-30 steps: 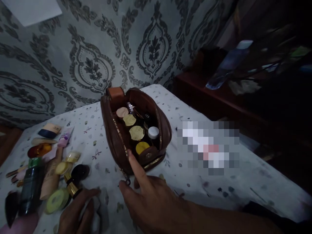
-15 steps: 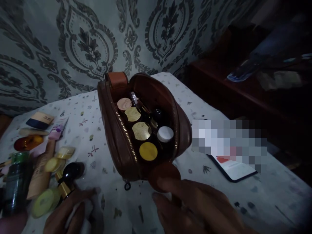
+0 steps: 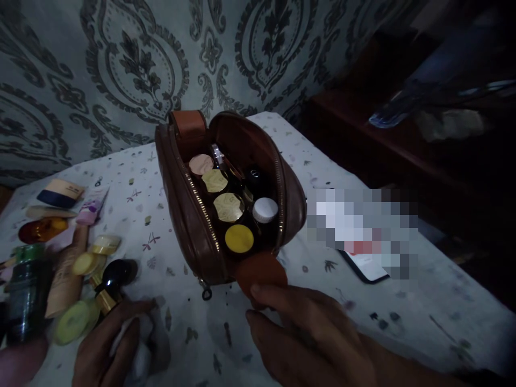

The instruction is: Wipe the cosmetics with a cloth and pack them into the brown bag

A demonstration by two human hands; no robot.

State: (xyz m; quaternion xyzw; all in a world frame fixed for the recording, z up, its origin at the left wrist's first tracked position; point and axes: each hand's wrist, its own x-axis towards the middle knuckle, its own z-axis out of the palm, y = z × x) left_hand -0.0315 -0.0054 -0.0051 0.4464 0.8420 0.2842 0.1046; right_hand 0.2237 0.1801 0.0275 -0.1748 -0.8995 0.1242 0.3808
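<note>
An unzipped brown leather toiletry bag (image 3: 173,215) stands on the table with its mouth toward me. Inside are several round lids: a yellow lid (image 3: 239,238), a white lid (image 3: 265,209), a gold-patterned lid (image 3: 229,207) and a pinkish lid (image 3: 201,164). My right hand (image 3: 310,328) pinches the bag's brown end flap (image 3: 262,273) between its fingertips. At lower left, my left hand (image 3: 107,341) is curled around a crumpled white cloth (image 3: 141,344), partly hidden by the fingers. It lies beside a black-and-gold bottle (image 3: 107,301) and a pale yellow jar (image 3: 72,322).
On the left lie a dark green-capped bottle (image 3: 28,301), a beige tube (image 3: 66,279), a pink tube (image 3: 92,207), an amber oval item (image 3: 43,230) and a beige-and-navy box (image 3: 60,193). A phone (image 3: 368,271), partly blurred out, lies right of the bag. Patterned wall (image 3: 137,64) stands behind.
The view has shifted slightly, so the bag and phone appear a little higher and further left. My right hand stays at the flap and my left hand stays by the bottles.
</note>
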